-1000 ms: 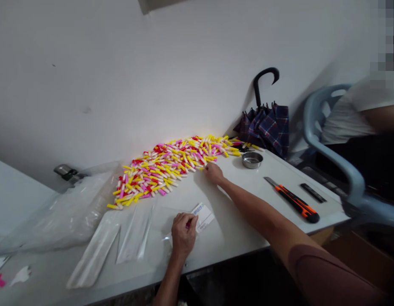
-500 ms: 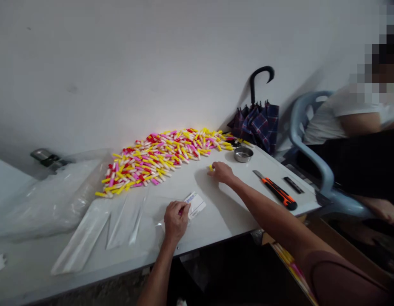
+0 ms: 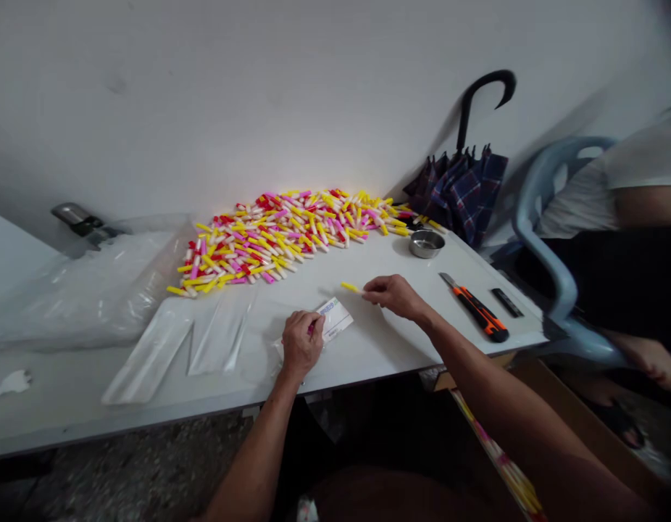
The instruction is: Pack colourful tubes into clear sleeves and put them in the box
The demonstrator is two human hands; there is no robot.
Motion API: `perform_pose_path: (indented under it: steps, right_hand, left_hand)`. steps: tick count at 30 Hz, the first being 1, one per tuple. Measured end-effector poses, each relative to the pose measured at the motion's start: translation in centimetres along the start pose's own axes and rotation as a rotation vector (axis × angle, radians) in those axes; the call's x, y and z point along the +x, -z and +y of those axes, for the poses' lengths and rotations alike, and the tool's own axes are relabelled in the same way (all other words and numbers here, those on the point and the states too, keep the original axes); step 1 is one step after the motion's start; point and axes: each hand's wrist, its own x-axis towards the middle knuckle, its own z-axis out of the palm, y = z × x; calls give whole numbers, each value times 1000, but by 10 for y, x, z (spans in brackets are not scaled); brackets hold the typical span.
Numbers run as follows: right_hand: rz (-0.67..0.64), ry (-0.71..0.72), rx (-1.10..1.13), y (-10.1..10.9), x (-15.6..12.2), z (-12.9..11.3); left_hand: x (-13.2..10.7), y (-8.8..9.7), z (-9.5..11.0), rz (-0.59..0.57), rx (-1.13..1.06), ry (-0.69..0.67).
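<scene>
My right hand pinches a small yellow tube just above the white table. My left hand is closed on a clear packet with a white label, with something pink between the fingers. Behind both hands lies a long heap of yellow, pink, red and white tubes against the wall.
Flat clear bags lie left of my left hand, with crumpled plastic beyond. A small metal bowl, an orange utility knife and a black strip lie at the right. A folded plaid umbrella leans on the wall. Another person sits on a blue chair.
My right hand has left the heap with a yellow tube and moved back toward the packet. My left hand stays on the packet. The view has shifted.
</scene>
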Motion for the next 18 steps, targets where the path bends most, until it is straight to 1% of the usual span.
perform_pose_path:
  steps: [2, 4, 6, 8, 10, 13, 16, 18]
  right_hand:
    - [-95, 36, 40, -2, -13, -6]
    - [-167, 93, 17, -7, -20, -13]
    - [-220, 152, -18, -17, -20, -21]
    - [-247, 211, -40, -32, -17, -28]
    - [-217, 243, -21, -48, -15, -33]
    - [-146, 215, 70, -69, -15, -31]
    - [-189, 139, 221, -75, -17, -21]
    - [-175, 107, 285, -75, -17, -16]
  left_hand:
    - [1, 0, 0, 2, -7, -8]
    - [1, 0, 0, 4, -13, -18]
    - [1, 0, 0, 4, -17, -30]
    - [1, 0, 0, 3, -18, -34]
    - [0, 0, 0, -5, -15, -34]
    - [0, 0, 0, -15, 4, -25]
    - [0, 0, -1, -5, 13, -14]
    - [1, -1, -2, -1, 8, -15]
